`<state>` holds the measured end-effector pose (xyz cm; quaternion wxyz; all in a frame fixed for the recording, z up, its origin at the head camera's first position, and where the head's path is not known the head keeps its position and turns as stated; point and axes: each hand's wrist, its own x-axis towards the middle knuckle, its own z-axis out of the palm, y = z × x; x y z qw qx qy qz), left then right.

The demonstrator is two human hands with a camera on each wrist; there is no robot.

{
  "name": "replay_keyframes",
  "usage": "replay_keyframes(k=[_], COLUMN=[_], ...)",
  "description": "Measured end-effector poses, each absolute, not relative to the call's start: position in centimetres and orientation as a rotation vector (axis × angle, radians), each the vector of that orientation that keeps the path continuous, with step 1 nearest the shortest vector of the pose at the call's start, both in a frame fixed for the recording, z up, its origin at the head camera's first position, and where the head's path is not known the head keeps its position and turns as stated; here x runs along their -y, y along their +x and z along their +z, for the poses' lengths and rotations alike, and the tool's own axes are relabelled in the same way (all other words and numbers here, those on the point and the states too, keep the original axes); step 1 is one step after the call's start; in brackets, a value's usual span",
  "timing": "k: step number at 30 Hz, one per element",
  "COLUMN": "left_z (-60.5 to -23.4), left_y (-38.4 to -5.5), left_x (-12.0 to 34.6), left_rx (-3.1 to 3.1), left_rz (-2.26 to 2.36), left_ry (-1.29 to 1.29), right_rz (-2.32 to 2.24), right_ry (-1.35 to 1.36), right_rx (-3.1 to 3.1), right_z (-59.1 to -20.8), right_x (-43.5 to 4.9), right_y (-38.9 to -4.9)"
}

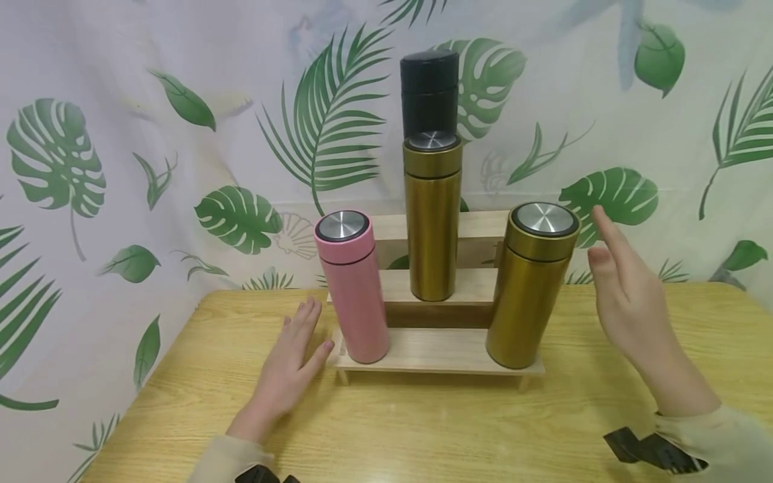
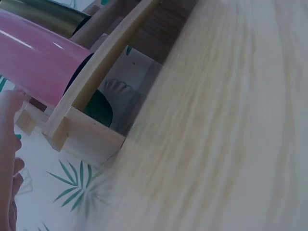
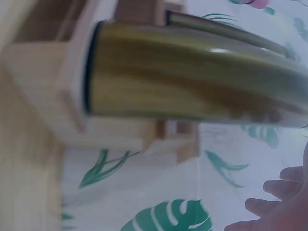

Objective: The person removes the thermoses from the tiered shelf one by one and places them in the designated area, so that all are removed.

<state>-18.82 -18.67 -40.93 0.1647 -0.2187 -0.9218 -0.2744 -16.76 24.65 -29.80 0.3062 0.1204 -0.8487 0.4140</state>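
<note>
A pink thermos (image 1: pixel 355 295) stands at the left end of the bottom step of a wooden tiered rack (image 1: pixel 431 349). At that step's right end is a gold thermos (image 1: pixel 531 295). Another gold thermos (image 1: pixel 432 228) stands on the middle step, and behind it rises a black thermos (image 1: pixel 429 87), its lower part hidden. My left hand (image 1: pixel 290 369), fingers straight, is beside the rack's left end, close to the pink thermos; contact with the rack is unclear. My right hand (image 1: pixel 631 302) is raised just right of the front gold thermos, fingers extended, holding nothing.
The rack stands on a yellow wood-grain table (image 1: pixel 423 429). Behind it hangs a white curtain (image 1: pixel 241 161) printed with green leaves. Dark straps (image 1: pixel 655 451) sit at both sleeves.
</note>
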Motion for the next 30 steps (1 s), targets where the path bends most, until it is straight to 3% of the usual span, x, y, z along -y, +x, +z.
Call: replay_keyframes(k=[16, 30], left_z=[-43.0, -43.6], left_y=[-18.9, -19.0], left_x=[19.4, 19.5], left_rx=[2.572, 2.583], left_rz=[-0.594, -0.61], left_ry=[-0.851, -0.882], right_rz=[1.259, 1.334], right_ry=[0.484, 0.507], right_rx=[2.083, 2.188], right_z=[-26.7, -26.9], right_x=[-21.8, -20.8], right_y=[-16.9, -16.6])
